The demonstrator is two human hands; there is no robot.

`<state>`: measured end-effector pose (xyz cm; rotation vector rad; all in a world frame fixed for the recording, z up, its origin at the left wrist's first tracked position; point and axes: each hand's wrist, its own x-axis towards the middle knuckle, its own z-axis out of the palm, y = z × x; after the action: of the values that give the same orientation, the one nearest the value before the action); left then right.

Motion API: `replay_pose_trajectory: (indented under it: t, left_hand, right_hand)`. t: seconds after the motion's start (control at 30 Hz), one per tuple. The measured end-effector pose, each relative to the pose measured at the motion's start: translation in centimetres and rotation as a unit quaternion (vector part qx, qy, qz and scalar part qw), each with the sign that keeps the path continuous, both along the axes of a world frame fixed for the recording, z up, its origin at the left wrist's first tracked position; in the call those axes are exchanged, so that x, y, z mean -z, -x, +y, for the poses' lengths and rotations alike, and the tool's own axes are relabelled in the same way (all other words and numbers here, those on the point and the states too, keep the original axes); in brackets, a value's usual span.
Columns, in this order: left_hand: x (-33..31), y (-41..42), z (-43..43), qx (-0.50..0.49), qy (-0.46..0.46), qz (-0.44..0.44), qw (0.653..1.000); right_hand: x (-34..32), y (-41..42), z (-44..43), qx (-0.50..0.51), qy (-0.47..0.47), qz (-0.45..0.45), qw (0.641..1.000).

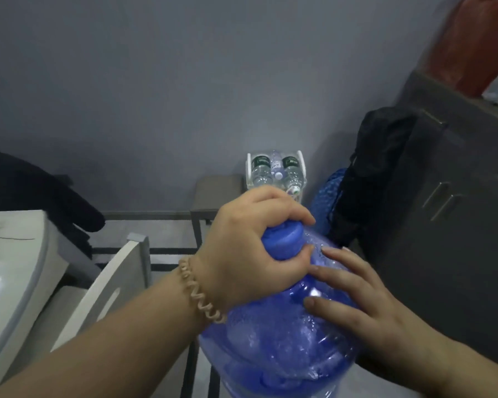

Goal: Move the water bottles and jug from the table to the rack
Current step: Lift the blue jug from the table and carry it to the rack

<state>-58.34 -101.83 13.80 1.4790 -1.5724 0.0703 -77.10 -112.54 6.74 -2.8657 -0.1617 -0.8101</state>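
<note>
In the head view, the left hand (250, 239) curls tightly around the blue cap (285, 239) of the jug (276, 340), gripping its neck. The right hand (365, 300) lies on the jug's shoulder, fingers straight and spread. The jug hangs tilted, right of the table (12, 254). By the wall, the white rack (249, 168) holds 2 green-labelled water bottles (260, 170) among others.

Your left hand (242, 248) has one coiled, beige, telephone-cord-style band (201, 294) at its wrist. Both forearms are bare as far as visible.

One blue jug (276, 326); three water bottles (260, 169); one rack (248, 168); one chair (110, 282); one stool (217, 193)
</note>
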Motion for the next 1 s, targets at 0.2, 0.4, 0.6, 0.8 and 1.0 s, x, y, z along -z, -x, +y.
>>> replay_pose_trajectory:
  t: [0.2,0.4,0.6,0.8,1.0]
  left_hand:
    - [0.7,-4.1,-5.6,-0.101,0.023,0.006,0.995]
    - [1.7,-10.6,-10.3,-0.143,0.03,0.024,0.989]
    - [2.7,-18.8,-15.0,-0.099,0.0,0.051,0.994]
    - [2.0,-25.7,-19.2,-0.057,0.001,0.037,0.998]
    - [1.7,-30.1,-23.2,-0.069,0.02,0.033,0.997]
  right_hand:
    - [0.2,-6.4,-9.0,-0.081,0.021,-0.009,0.996]
    - [1.0,-13.9,-15.0,-0.113,0.025,0.011,0.993]
    - [1.7,-20.7,-17.7,-0.089,-0.009,0.03,0.996]
    - [1.7,-27.0,-20.7,-0.045,-0.007,0.022,0.999]
    - [1.0,-31.5,-25.5,-0.058,0.015,0.026,0.998]
